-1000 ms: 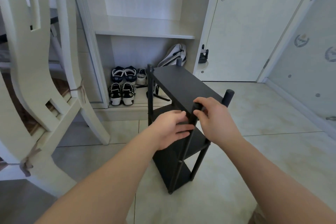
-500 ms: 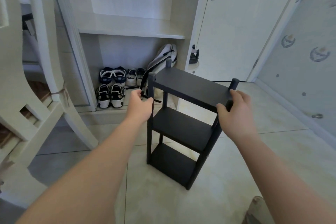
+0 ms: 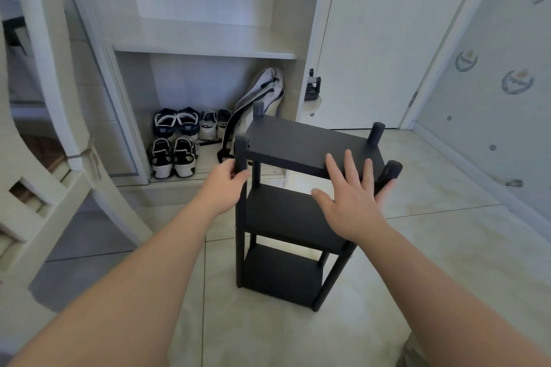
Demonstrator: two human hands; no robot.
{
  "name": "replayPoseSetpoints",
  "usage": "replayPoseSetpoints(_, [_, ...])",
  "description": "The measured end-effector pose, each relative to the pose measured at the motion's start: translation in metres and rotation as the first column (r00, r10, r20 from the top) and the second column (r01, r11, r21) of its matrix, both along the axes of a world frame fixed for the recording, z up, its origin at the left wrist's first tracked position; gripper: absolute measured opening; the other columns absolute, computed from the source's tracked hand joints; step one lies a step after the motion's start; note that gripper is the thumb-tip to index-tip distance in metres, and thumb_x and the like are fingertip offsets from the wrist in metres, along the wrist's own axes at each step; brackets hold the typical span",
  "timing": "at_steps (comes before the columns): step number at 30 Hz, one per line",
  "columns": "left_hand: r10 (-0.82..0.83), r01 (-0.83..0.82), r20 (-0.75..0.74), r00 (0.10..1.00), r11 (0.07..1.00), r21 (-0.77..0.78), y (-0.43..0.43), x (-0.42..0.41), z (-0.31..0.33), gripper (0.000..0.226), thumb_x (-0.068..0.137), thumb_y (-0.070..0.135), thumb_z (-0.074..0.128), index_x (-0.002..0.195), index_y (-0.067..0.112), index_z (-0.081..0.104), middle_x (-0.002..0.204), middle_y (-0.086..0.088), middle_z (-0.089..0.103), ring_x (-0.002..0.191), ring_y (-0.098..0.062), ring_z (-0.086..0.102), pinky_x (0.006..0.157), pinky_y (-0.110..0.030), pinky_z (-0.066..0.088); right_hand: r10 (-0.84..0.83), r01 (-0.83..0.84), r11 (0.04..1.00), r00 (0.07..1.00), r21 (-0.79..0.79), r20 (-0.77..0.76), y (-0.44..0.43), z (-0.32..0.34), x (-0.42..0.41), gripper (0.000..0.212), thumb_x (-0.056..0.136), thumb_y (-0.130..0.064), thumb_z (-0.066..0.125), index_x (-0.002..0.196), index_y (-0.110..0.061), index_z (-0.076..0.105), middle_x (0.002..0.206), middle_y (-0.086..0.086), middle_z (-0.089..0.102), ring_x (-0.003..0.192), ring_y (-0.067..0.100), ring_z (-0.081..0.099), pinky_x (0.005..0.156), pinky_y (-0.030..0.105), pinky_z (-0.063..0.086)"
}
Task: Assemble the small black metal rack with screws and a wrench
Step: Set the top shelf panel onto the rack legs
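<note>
- Your left hand (image 3: 226, 179), left of centre in the frame, was curled round the front-left post (image 3: 242, 155) of the rack, gripping it just under the top shelf.
- The small black metal rack (image 3: 286, 211) stood upright on the tiled floor (image 3: 432, 262) at centre frame, all three shelves in place between four posts, with the post tops poking up above the top shelf (image 3: 310, 143).
- Your right hand (image 3: 353, 197), right of centre, was flat and open with the fingers spread and straight. It hung over the front edge of the top shelf, its little-finger side against the front-right post (image 3: 391, 170). I could not tell whether the palm pressed on the shelf.
- At the upper right of the frame the white door (image 3: 387, 24) was shut. No screws and no wrench showed anywhere.
- By my reading you were past the fastening and on to steadying or testing the finished frame.
- The next move likely called for a gentle rock or press to check for wobble. If a joint gave, you would have needed the wrench, which was out of sight.
</note>
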State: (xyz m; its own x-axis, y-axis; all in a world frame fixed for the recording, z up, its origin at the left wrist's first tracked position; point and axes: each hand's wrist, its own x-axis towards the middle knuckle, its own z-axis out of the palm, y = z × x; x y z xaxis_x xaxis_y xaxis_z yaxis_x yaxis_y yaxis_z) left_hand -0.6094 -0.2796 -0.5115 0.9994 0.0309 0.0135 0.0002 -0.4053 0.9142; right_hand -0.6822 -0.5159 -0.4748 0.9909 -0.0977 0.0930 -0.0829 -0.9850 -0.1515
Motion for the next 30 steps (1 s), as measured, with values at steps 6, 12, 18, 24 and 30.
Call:
replayPoseSetpoints(6, [-0.004,0.003,0.007,1.000,0.999,0.049,0.012,-0.030,0.002,0.013,0.099,0.027,0.061,0.112,0.028,0.057,0.098,0.017,0.061,0.091,-0.003,0.058,0.073,-0.020,0.042,0.066,-0.070,0.983,0.997,0.169,0.028,-0.005,0.007,0.018,0.054,0.108,-0.051,0.027,0.160,-0.046,0.013,0.171,-0.003,-0.012,0.155,0.029,-0.020,0.119,0.057,-0.017])
replayPoseSetpoints(12, [0.050,-0.049,-0.019,0.999,0.998,0.040,0.012,-0.065,0.006,0.010,0.090,0.031,0.072,0.091,0.029,0.063,0.090,0.007,0.068,0.087,-0.014,0.065,0.077,-0.032,0.052,-0.111,0.092,0.948,0.993,0.305,0.046,0.023,0.008,0.025,0.054,0.108,-0.048,0.034,0.160,-0.038,0.022,0.170,0.011,-0.007,0.156,0.037,-0.003,0.126,0.051,0.008])
replayPoseSetpoints(18, [0.173,-0.172,-0.024,0.985,0.984,0.049,-0.028,-0.109,0.008,0.019,0.086,0.045,0.074,0.082,0.033,0.060,0.073,0.016,0.065,0.069,-0.001,0.062,0.054,-0.014,0.038,-0.080,0.044,0.773,0.996,0.633,0.029,0.039,0.021,0.019,0.047,0.108,-0.031,0.040,0.150,-0.009,0.037,0.159,0.010,0.032,0.142,0.033,0.038,0.105,0.040,0.036])
replayPoseSetpoints(24, [-0.122,0.111,-0.125,0.985,0.990,-0.090,-0.066,-0.121,0.007,0.014,0.092,0.035,0.069,0.105,0.037,0.065,0.094,0.021,0.070,0.092,-0.001,0.066,0.082,-0.028,0.055,-0.023,0.030,0.421,0.999,0.907,-0.023,0.012,0.034,0.003,0.053,0.103,-0.046,0.049,0.146,-0.017,0.054,0.159,-0.007,0.041,0.149,0.016,0.033,0.124,0.042,0.023])
replayPoseSetpoints(30, [-0.376,0.370,0.045,0.926,0.923,0.100,-0.071,-0.120,0.034,0.028,0.088,0.051,0.062,0.110,0.036,0.070,0.093,0.021,0.070,0.088,0.001,0.066,0.087,-0.033,0.056,-0.129,0.075,0.299,0.991,0.951,-0.038,-0.013,0.044,-0.013,0.026,0.103,-0.042,0.051,0.089,-0.028,0.068,0.122,0.001,0.065,0.124,0.023,0.057,0.106,0.042,0.045])
